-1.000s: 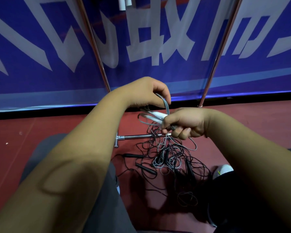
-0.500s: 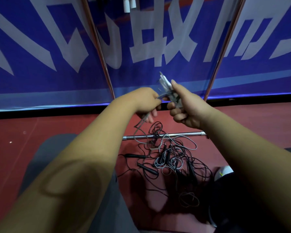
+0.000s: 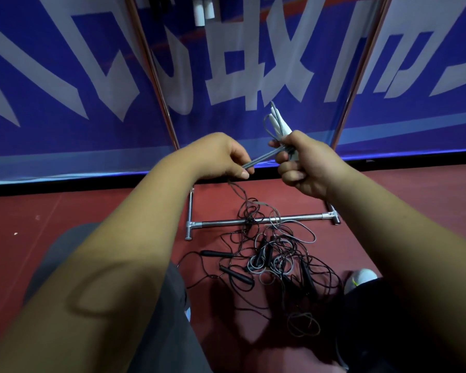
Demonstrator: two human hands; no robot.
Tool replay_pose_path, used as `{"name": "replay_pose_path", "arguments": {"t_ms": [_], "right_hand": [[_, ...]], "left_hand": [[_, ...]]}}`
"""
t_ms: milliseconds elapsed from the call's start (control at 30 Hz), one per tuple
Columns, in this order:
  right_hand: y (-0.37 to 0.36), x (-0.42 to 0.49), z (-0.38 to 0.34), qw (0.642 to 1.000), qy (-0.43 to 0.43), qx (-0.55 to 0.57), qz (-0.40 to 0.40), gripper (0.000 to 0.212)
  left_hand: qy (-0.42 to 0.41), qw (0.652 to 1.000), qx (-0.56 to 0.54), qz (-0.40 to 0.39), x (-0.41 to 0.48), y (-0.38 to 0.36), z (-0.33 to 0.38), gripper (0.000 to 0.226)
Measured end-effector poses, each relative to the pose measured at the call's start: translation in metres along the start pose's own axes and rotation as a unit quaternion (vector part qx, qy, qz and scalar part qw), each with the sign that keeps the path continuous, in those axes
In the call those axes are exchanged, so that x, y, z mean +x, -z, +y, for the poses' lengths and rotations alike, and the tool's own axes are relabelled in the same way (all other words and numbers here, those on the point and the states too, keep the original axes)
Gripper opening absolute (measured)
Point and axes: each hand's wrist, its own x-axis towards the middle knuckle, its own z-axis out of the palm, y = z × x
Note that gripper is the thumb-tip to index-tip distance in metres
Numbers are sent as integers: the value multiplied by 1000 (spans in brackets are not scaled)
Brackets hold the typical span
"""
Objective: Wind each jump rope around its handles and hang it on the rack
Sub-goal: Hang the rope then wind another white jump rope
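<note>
I see: right hand [image 3: 307, 165], fingers clamped on handles [image 3: 280, 126] | left hand [image 3: 218, 154], fingers pinching taut rope [image 3: 264, 156] | loose ropes [image 3: 275, 262] tangled on floor [image 3: 92, 205] over rack [image 3: 226, 224] bar.

L hand [image 3: 218, 157], R hand [image 3: 308, 166], both curled

RED FLOOR [image 3: 51, 205]: Directly below the grip of the right hand [image 3: 307, 162], the rack's chrome base bar [image 3: 301, 217] lies on the floor. A tangle of jump ropes [image 3: 275, 262] sprawls from the bar toward the person, black handles [image 3: 217, 253] among dark and grey cords. A pale shoe [image 3: 361, 278] rests beside it, lower right of the grip.
</note>
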Motion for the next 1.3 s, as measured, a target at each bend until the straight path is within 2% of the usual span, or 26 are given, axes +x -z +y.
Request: {"name": "replay_pose_path", "arguments": {"t_ms": [67, 200, 467, 600, 667, 800, 867, 967, 1033, 1067, 1167, 1300], "right_hand": [[-2, -2, -2, 1000, -3, -4, -17, 25], [-5, -7, -4, 998, -17, -25, -49, 25], [-2, -12, -6, 999, -9, 2, -42, 23], [-4, -16, -7, 997, -26, -17, -68, 13], [-5, -19, -7, 993, -48, -34, -102, 7], [-4, -28, -5, 971, -121, -75, -194, 10], [-3, -32, 0, 947, -163, -90, -262, 1], [4, -30, 10, 907, -235, -117, -330, 25], [4, -31, 15, 882, -272, -154, -352, 14], [3, -32, 17, 873, -287, -170, -356, 7], [6, -31, 20, 866, -309, -217, -328, 30], [9, -26, 17, 886, -299, -258, -242, 10]], "left_hand": [[10, 999, 35, 37, 5, -4, -4, 11], [8, 993, 103, 51, 12, -12, -9, 19], [6, 994, 95, 60, 19, -18, -10, 13], [19, 993, 95, 73, 24, -23, -12, 14], [25, 994, 71, 78, 23, -24, -12, 16], [13, 993, -81, 81, 21, -21, -13, 10], [-17, 992, -107, 66, 18, -19, -14, 13], [-71, 976, -204, 0, 12, -16, -9, 25], [-80, 970, -228, -7, 8, -12, -2, 20], [-88, 971, -224, -6, 6, -11, 2, 19], [-113, 972, -204, -15, 1, -10, 10, 16], [-126, 983, -134, -7, -6, -5, 25, 15]]}}
